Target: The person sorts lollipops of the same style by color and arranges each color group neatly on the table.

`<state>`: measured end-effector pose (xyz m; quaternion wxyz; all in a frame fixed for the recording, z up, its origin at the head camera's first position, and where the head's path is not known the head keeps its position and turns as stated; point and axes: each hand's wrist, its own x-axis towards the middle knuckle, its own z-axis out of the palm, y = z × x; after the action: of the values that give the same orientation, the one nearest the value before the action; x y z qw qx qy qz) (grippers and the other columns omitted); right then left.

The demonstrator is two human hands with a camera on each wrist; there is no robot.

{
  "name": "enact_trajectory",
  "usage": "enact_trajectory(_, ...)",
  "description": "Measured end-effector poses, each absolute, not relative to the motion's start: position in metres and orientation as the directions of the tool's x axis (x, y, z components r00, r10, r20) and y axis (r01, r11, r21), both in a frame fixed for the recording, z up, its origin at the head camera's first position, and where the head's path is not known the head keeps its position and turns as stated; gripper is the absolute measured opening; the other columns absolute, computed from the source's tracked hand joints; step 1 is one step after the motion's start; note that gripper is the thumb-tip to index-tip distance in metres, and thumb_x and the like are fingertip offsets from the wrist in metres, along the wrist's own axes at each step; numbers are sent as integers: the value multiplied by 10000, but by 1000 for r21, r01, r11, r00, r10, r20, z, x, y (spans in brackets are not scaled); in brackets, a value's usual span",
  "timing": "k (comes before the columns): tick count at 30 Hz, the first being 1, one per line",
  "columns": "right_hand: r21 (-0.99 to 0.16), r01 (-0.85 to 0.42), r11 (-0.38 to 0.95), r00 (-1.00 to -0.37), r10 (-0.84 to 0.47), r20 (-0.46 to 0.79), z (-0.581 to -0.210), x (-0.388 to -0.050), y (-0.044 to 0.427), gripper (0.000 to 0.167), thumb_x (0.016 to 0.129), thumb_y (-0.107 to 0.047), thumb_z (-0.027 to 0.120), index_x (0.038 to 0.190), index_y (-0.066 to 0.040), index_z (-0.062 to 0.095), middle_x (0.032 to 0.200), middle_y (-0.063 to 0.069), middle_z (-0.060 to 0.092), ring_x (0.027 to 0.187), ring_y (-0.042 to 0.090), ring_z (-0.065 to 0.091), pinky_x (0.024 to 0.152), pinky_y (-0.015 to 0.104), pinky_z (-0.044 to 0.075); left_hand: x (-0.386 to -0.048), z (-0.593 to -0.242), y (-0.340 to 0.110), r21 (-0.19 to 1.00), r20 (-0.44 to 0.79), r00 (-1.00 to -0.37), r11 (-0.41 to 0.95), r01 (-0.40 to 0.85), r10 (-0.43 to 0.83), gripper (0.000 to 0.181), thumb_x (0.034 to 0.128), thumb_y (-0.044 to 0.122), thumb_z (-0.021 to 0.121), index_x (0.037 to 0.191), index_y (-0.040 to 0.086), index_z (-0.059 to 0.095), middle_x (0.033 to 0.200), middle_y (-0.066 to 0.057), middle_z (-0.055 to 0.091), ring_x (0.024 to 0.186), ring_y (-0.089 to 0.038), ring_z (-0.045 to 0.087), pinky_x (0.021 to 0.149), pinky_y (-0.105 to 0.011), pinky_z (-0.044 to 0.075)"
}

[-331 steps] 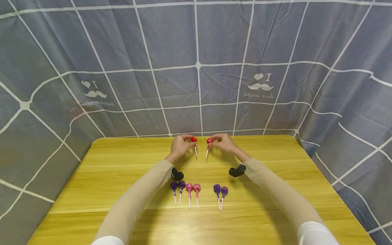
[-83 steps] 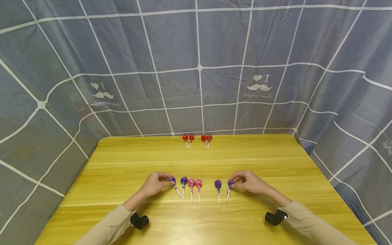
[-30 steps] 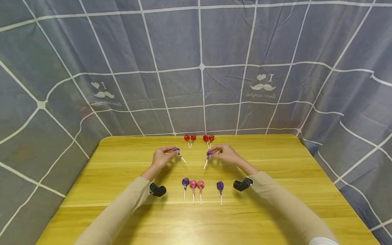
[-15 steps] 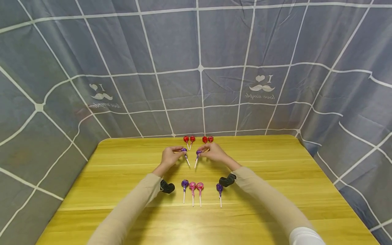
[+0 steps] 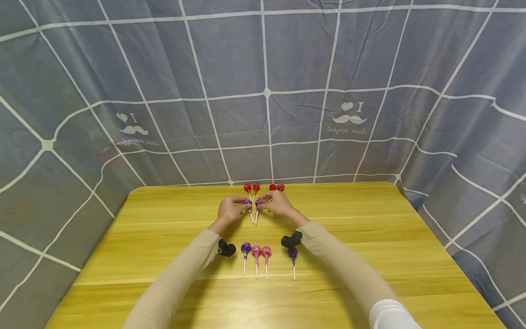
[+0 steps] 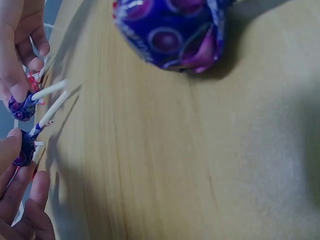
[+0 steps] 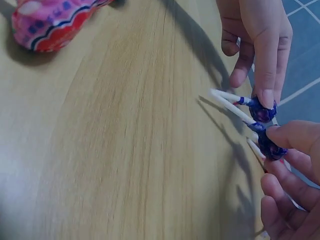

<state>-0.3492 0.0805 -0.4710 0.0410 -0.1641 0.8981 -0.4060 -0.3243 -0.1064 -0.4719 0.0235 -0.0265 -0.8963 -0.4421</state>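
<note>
Hands point(image 5: 231, 210) pinching purple lollipops point(image 5: 248, 202), red lollipops point(image 5: 247, 187) beyond

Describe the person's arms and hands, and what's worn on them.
The left hand and right hand wear no gloves. The left sleeve and right sleeve are plain beige; white fabric shows higher up the right arm. A left black device and right black device sit near the cuffs.

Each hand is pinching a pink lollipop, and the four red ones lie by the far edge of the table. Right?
Not quite: the left hand and right hand each pinch a purple lollipop, not pink, as the head view shows. The four red lollipops do lie by the far edge of the table.
</note>
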Motion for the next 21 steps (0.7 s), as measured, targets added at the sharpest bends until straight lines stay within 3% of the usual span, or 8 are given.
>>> enact_trajectory(6, -748, -249, 615, -951, -301, 69, -476, -353, 76, 251, 827, -150, 740, 1056, -48, 728, 955, 108, 736, 865, 205, 669, 670, 226, 475, -326, -476, -103, 755, 66, -997, 653, 67, 27, 304, 859, 203, 724, 1101, 20, 718, 1088, -133, 719, 1025, -283, 676, 848, -374, 509)
enact_trajectory(8, -749, -241, 617, -954, -290, 68, -477, -353, 75, 247, 826, -151, 743, 1051, -50, 730, 956, 108, 739, 859, 204, 675, 656, 217, 467, -327, -478, -103, 744, 57, -998, 666, 55, 19, 304, 865, 221, 717, 1106, 36, 721, 1095, -122, 718, 1053, -280, 666, 874, -398, 495)
enact_trajectory(21, -739, -217, 638, -958, -285, 36, -484, -359, 70, 223, 846, -169, 725, 1042, -62, 735, 954, 97, 742, 869, 194, 684, 754, 267, 500, -329, -481, -100, 684, 21, -1000, 729, 5, -13, 289, 884, 279, 695, 1130, 131, 725, 1079, -88, 731, 988, -256, 678, 684, -303, 470)
